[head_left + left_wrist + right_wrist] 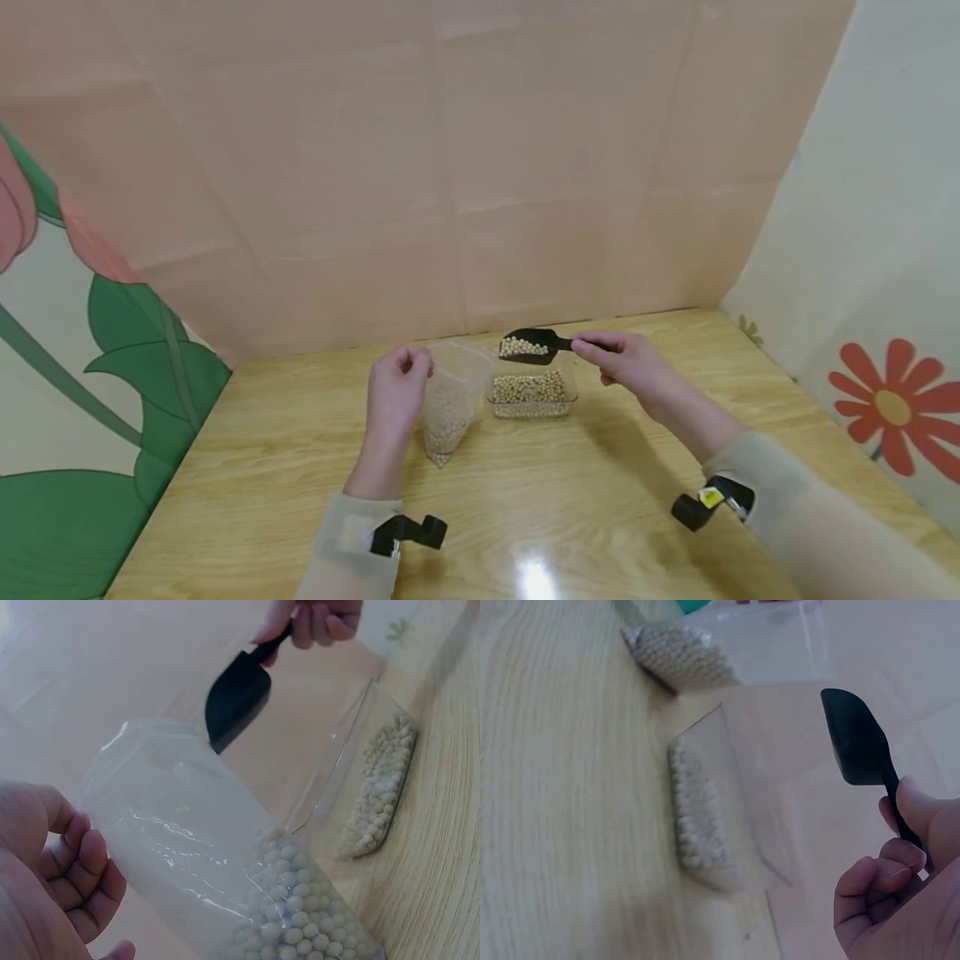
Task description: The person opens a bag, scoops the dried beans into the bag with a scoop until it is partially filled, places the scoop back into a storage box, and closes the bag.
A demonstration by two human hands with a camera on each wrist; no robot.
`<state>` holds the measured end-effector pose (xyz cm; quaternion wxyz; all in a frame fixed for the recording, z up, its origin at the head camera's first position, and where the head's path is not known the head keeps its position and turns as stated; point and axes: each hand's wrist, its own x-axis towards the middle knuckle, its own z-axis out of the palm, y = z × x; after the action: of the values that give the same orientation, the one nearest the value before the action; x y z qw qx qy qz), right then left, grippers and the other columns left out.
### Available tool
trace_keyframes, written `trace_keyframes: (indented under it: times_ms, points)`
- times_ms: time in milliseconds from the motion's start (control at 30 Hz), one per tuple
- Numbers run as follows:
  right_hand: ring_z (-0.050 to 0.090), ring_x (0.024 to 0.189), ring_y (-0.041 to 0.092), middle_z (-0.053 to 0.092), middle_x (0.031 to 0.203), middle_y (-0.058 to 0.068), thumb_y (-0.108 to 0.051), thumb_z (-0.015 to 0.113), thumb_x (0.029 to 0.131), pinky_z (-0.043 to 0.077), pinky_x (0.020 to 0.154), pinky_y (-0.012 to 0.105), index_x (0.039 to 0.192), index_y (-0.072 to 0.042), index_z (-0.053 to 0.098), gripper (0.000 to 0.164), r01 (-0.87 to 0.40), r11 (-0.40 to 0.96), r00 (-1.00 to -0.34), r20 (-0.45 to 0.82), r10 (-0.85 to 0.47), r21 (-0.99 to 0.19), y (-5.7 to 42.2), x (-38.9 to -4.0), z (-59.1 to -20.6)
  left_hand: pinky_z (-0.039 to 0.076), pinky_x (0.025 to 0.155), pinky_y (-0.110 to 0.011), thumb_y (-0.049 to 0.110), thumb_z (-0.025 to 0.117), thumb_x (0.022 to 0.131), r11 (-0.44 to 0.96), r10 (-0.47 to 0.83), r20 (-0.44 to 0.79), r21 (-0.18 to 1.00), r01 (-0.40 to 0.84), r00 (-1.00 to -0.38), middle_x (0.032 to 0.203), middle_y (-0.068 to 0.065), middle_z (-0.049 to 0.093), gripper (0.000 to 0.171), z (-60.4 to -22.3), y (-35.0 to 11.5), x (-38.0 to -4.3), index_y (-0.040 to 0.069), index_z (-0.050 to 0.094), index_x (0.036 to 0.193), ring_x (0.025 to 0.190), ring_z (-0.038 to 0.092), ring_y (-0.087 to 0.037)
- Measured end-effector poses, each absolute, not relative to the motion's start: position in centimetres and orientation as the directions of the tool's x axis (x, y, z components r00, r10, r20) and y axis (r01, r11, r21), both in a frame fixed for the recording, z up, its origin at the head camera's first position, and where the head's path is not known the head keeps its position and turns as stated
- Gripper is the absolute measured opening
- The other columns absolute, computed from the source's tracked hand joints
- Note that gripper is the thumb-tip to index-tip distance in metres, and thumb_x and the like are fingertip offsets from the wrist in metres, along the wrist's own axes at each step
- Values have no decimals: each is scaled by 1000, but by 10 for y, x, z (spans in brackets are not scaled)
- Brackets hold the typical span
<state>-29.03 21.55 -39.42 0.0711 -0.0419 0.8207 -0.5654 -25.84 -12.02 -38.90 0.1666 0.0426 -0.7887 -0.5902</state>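
Observation:
My left hand (397, 385) pinches the upper edge of a clear plastic bag (176, 817), which stands with its mouth spread and its lower part full of pale round beans (296, 907). In my right hand (628, 365) is the handle of a black scoop (528, 346). A load of the same beans lies in the scoop's bowl, seen from above in the head view. The scoop is above a clear plastic box (532, 402), its tip pointing left toward the bag's mouth. Beans also fill part of the box, as the right wrist view shows.
A wooden table (525, 492) bears the bag and the box. Behind it hangs a pinkish sheet (450, 208). At the right rises a white wall with a red flower (892, 407); green painted leaves (150, 358) are at the left.

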Motion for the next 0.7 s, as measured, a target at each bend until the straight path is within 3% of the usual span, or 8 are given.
trace_keyframes:
  times_ms: [433, 700]
  points:
    - [54, 80, 16, 59, 146, 16, -44, 73, 107, 37, 102, 49, 154, -9, 65, 59, -38, 355, -979, -37, -202, -934, 199, -280, -356, 40, 62, -30, 14, 63, 103, 302, -258, 213, 944, 130, -942, 82, -5, 66, 24, -391, -119, -260, 6, 70, 81, 72, 51, -19]
    - [55, 91, 24, 66, 140, 12, -45, 73, 107, 46, 85, 41, 147, -10, 71, 53, -112, 439, -972, 6, -234, -891, 184, -278, -343, 43, 66, -31, 13, 63, 103, 300, -257, 219, 944, 138, -941, 84, -6, 68, 24, -391, -117, -260, 6, 70, 82, 77, 55, -21]
